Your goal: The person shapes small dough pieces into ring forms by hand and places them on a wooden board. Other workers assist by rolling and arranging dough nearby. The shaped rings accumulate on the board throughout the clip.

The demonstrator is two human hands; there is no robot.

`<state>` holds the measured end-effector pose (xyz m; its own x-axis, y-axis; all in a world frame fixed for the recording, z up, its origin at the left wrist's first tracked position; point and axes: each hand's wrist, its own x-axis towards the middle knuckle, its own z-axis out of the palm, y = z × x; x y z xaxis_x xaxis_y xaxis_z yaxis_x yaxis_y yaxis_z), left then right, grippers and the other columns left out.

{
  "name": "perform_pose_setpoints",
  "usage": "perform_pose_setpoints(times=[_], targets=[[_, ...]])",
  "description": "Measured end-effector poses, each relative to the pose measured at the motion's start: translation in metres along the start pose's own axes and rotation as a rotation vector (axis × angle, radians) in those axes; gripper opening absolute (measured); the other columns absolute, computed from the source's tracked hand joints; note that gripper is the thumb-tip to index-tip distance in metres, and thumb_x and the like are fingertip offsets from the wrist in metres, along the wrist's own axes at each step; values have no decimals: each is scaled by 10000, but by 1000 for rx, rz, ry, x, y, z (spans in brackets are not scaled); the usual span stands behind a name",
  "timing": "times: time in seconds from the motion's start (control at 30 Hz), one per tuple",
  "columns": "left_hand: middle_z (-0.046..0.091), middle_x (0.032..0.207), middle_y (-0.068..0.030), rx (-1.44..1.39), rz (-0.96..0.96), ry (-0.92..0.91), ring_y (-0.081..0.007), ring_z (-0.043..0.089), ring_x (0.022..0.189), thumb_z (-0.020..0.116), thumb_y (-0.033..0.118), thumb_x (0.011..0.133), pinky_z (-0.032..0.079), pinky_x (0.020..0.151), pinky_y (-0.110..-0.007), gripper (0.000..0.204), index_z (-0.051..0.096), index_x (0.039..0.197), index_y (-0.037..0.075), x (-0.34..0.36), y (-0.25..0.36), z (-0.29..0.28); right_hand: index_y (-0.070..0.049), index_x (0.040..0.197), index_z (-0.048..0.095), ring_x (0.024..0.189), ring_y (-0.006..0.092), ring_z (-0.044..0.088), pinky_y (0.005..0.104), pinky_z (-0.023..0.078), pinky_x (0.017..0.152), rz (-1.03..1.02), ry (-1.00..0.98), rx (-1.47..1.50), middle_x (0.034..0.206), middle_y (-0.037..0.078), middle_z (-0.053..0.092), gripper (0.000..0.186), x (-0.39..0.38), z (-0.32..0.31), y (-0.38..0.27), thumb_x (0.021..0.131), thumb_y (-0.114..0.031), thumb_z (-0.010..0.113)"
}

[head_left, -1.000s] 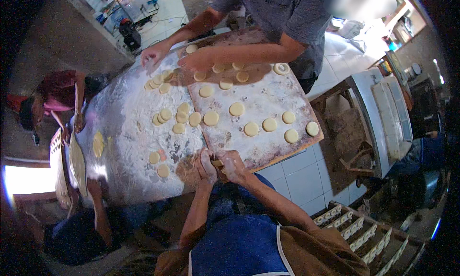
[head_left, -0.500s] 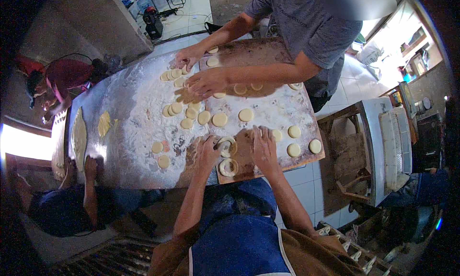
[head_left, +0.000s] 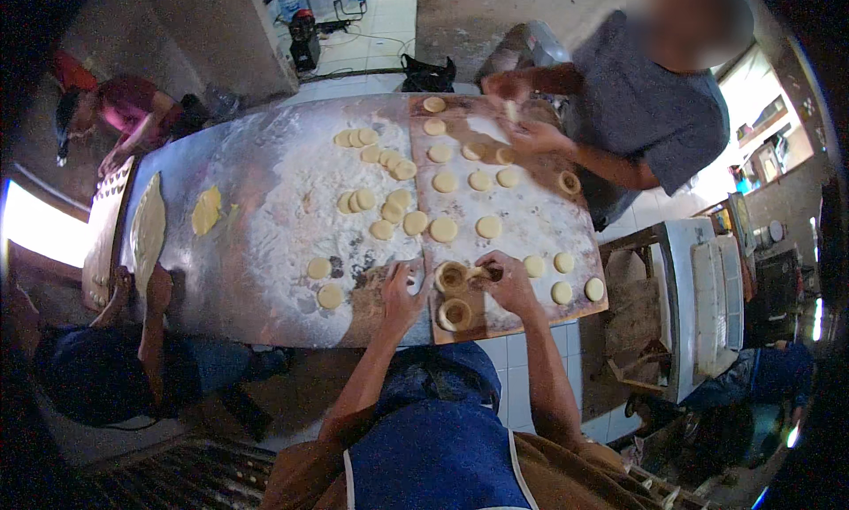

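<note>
- While the right hand (head_left: 510, 283) works over the near part of the floury board (head_left: 539, 216), its thumb and fingers pinch a small piece (head_left: 480, 272), too shadowed to name;
- And here's the left hand (head_left: 403, 291), curled at the board's left edge, fingers bent in; whether they grip anything, I cannot tell;
- Two dough rings sit on the board's near left corner, one (head_left: 452, 277) filling the gap between the hands, the other (head_left: 456, 314) closer to the near edge;
- Four dough discs (head_left: 562, 292) crowd the board's near right corner, close beyond the right hand; more lie across its middle and far end;
- Over at the board's far side, a co-worker's hands (head_left: 541, 138) hang above it, blocking part of the surface; another ring (head_left: 569, 184) lies by its right edge;
- Left of the board, the metal table (head_left: 279, 320) carries flour, more discs, a yellow lump (head_left: 207, 211) and, farther off, a dough sheet (head_left: 148, 227), its near end crossed by another person's forearm (head_left: 154, 306).
</note>
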<state>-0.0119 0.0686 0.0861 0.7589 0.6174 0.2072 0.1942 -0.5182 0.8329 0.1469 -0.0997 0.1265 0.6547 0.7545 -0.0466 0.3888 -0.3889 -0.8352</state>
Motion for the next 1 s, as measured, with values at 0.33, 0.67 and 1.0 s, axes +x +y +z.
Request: perform_pose_setpoints(times=[0.33, 0.67, 1.0], targets=[[589, 860, -114, -28, -94, 302, -234, 598, 781, 609, 142, 895, 480, 717, -359, 137, 617, 961, 23, -33, -65, -105, -23, 885, 585, 800, 396, 637, 482, 518, 689, -189, 143, -424, 808, 206, 633, 265, 82, 188, -25, 756, -234, 678], [682, 988, -141, -273, -124, 6, -199, 656, 897, 653, 189, 896, 514, 812, -323, 276, 672, 1051, -39, -15, -66, -117, -42, 990, 487, 778, 136, 639, 275, 523, 685, 118, 97, 316, 808, 71, 644, 352, 24, 192, -81, 757, 2, 747], [564, 1061, -77, -1143, -735, -98, -192, 569, 957, 572, 42, 899, 496, 794, -282, 389, 418, 1255, 68, -19, -63, -122, -70, 1203, 414, 835, 154, 626, 291, 515, 721, 243, -31, 739, 911, 97, 634, 553, -6, 194, -111, 734, 48, 685]])
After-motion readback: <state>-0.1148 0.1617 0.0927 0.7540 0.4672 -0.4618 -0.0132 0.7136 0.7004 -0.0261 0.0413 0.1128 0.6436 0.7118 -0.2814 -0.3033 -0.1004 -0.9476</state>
